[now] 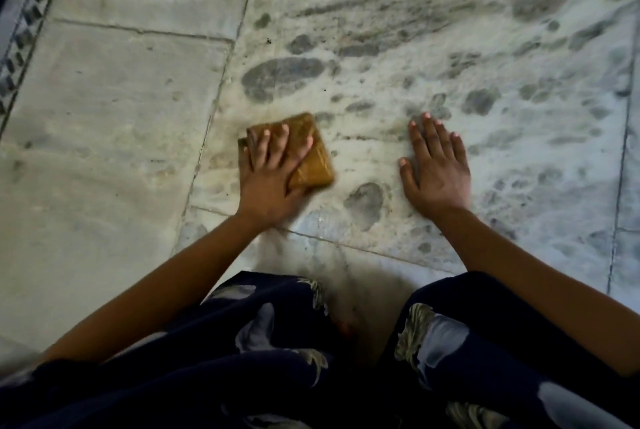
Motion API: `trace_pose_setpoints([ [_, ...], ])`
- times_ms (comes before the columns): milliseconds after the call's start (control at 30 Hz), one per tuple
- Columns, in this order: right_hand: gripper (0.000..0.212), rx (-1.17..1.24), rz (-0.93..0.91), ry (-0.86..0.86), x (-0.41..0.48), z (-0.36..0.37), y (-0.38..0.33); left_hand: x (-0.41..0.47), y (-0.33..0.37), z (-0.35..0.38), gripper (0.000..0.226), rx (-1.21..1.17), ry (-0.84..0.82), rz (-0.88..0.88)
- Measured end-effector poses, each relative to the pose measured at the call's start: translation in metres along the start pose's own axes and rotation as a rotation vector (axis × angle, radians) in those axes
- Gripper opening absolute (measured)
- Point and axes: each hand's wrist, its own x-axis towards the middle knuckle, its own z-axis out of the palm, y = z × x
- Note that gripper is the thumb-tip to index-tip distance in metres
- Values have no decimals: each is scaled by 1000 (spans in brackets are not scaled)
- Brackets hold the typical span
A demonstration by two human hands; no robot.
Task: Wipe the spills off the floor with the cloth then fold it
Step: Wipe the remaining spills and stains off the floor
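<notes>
Pressing flat on the cloth [313, 165], left hand [273, 179] wipes; at three o'clock, right hand [437, 168] lies flat, empty, for balance.

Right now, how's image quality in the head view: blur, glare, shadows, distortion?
Head view: dim, soft light, no hard glare on the floor; left hand and cloth smeared by motion blur, right hand sharper; dark shadow between the legs; tile joints bow slightly from the wide-angle lens.
</notes>
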Motion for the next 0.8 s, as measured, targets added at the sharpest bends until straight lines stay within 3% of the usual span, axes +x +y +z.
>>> trace_pose_setpoints([
  [133,65,9,16,1,0,3,-1,-15,-41,-4,73,1,-15,72],
  [300,65,-8,22,-5,1,4,0,93,-62,-28,64,-55,13,-331],
  [400,66,-4,23,-2,2,4,-1,172,-50,-49,61,-143,-61,-444],
  [533,66,-10,19,-5,1,4,-2,195,-9,-51,60,-126,-114,-238],
  [700,65,-8,20,0,-2,5,0,88,14,-10,69,20,-6,334],
  [800,65,-2,23,8,-2,4,1,61,-24,-5,72,35,32,258],
])
